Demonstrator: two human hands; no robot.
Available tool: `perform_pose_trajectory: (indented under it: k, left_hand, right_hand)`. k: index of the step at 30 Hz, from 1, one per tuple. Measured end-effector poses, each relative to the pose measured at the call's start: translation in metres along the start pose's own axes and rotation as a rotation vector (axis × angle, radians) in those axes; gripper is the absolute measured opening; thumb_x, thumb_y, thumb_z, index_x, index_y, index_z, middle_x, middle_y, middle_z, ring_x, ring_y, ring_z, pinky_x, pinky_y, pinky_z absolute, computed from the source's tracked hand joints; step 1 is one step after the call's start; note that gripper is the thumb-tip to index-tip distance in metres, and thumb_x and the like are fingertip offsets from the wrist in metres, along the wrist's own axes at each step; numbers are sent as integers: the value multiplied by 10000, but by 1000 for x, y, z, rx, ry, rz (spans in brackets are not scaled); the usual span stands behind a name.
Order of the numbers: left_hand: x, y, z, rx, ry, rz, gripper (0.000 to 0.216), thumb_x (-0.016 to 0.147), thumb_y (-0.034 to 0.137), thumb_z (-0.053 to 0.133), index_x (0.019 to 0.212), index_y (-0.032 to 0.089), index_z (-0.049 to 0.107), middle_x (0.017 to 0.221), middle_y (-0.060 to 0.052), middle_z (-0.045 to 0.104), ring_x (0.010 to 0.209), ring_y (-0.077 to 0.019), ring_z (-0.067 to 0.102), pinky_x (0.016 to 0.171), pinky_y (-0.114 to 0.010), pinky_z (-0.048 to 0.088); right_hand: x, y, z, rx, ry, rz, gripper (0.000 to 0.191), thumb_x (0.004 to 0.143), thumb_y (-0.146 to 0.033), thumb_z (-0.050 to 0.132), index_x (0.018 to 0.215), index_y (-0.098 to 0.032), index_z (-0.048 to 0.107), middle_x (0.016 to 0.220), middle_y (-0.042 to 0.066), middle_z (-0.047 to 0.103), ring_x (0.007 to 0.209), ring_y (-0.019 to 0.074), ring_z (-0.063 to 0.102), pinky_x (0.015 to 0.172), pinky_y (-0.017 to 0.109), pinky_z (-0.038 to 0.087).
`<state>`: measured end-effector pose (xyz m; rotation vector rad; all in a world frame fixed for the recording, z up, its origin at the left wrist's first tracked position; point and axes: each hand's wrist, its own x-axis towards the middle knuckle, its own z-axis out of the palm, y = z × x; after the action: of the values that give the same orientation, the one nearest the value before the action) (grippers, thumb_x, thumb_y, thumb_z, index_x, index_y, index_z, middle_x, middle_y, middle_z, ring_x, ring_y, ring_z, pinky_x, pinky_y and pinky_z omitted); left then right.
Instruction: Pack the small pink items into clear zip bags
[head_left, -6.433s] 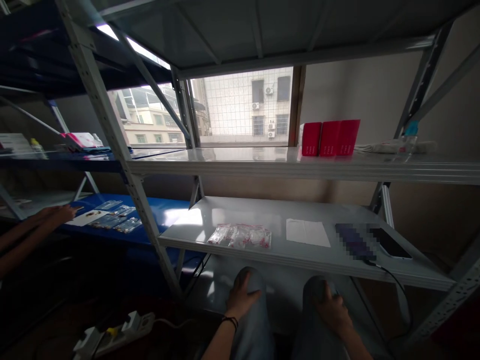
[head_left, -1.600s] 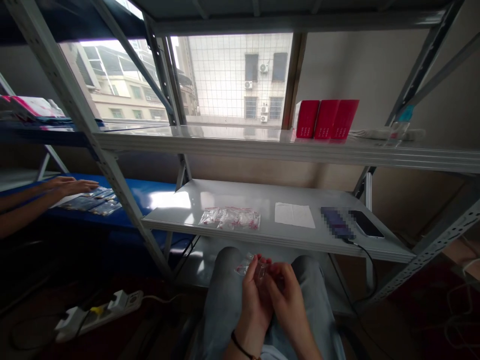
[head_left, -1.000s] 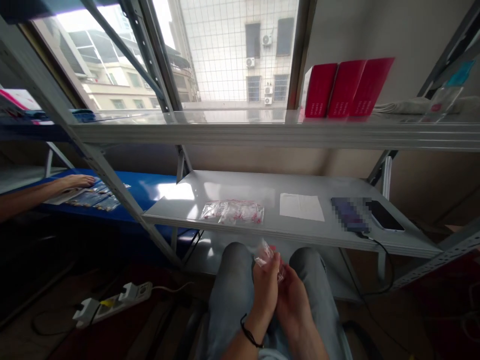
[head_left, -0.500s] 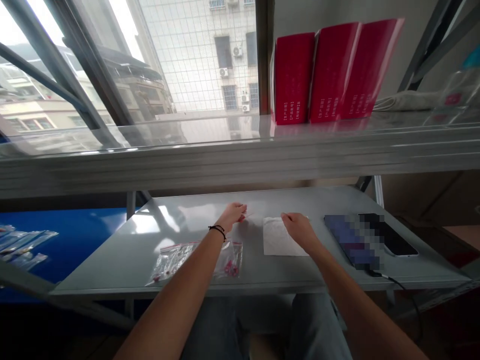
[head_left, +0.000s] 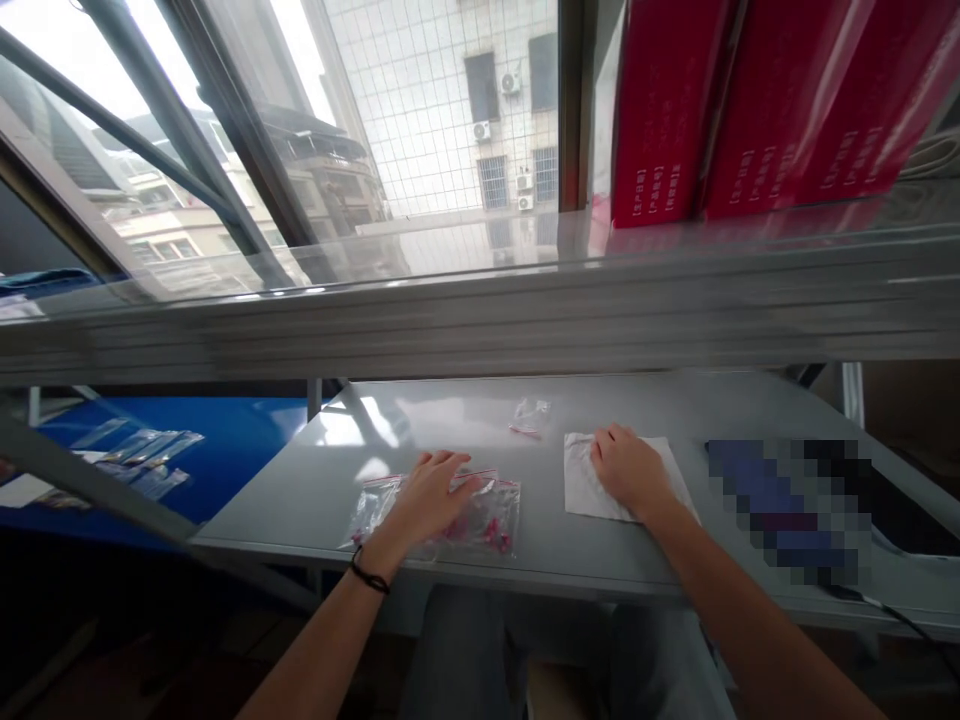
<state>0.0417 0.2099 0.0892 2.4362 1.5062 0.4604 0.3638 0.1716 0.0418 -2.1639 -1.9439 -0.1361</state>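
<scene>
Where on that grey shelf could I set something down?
Bare: left of the clear bags; a narrow gap between them and the white paper; the strip behind the paper, right of the small bag. Crowded: the left hand over the bags, the right hand over the paper, and the pixelated items.

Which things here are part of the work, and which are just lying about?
Probably in use:
clear bags, below the left hand
white sheet, under the right hand
small clear bag, farther back

Apparently just lying about:
red boxes, upper shelf
blurred device with cable, right
</scene>
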Motion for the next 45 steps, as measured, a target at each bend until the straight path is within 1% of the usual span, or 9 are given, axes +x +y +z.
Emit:
perform_pose_trajectory:
  k: [9,17,21,26,33,35,38,41,45]
  left_hand:
    - [11,-2,13,-78,118,66,218,909,283,623,869,216,827,1133,-110,749,1061,-297,639,1040,-495,430]
    - [-15,39,-15,-250,213,155,261,998,347,514,998,217,741,962,-61,764,990,-257,655,898,-380,527]
    - [-54,83,-36,-390,146,296,189,995,312,558,962,234,727,942,-35,743,979,-229,663,889,-341,517]
    - [-132,120,-26,-416,38,463,151,980,193,576,906,242,698,916,-15,710,948,-200,658,856,-305,519]
    - [-247,96,73,-409,294,313,181,962,183,555,930,258,717,1144,-76,712,1118,-245,676,963,-370,571]
    - [-260,82,94,-431,325,243,148,962,257,587,933,277,730,1014,-52,726,994,-231,716,897,-337,595]
    - [-264,71,111,-534,150,159,193,992,341,561,897,290,721,834,-5,728,746,-178,718,708,-241,579]
    - [-264,77,117,-597,-39,66,238,994,395,542,891,283,724,813,-9,754,705,-177,708,640,-225,545]
    - [-272,97,132,-677,-96,-57,295,970,481,523,909,271,722,814,-34,776,717,-204,720,625,-241,554]
  right_hand:
    - [-3,-3,-4,-50,41,8,274,1041,-258,414,1029,-159,669,1074,132,685,988,258,651,693,322,401]
    - [-10,-13,-44,172,90,-35,329,1057,-321,448,1169,-107,672,1204,199,672,1146,291,623,935,382,491]
    - [-60,-44,-94,446,47,-281,343,1096,-391,384,1298,-234,613,1172,59,702,991,150,669,829,250,519]
    - [-168,-74,-121,741,-24,-528,236,1040,-328,541,932,-199,707,867,25,657,821,160,602,743,262,442]
    - [-290,-86,-26,908,-241,-176,180,894,-179,600,775,-201,732,772,8,697,764,153,628,719,270,413]
    - [-308,-88,20,1102,-315,29,167,854,-330,663,781,-199,738,728,6,693,715,156,620,683,273,428]
    - [-319,-91,75,1501,-469,348,568,641,-759,746,706,-201,661,539,-43,551,459,111,468,476,251,342]
    - [-325,-97,91,1792,-444,524,667,496,-804,826,705,-196,648,579,-22,610,447,90,485,425,214,290]
    - [-332,-106,74,1810,-449,445,590,603,-731,839,756,-174,722,582,-14,622,461,80,481,422,202,286]
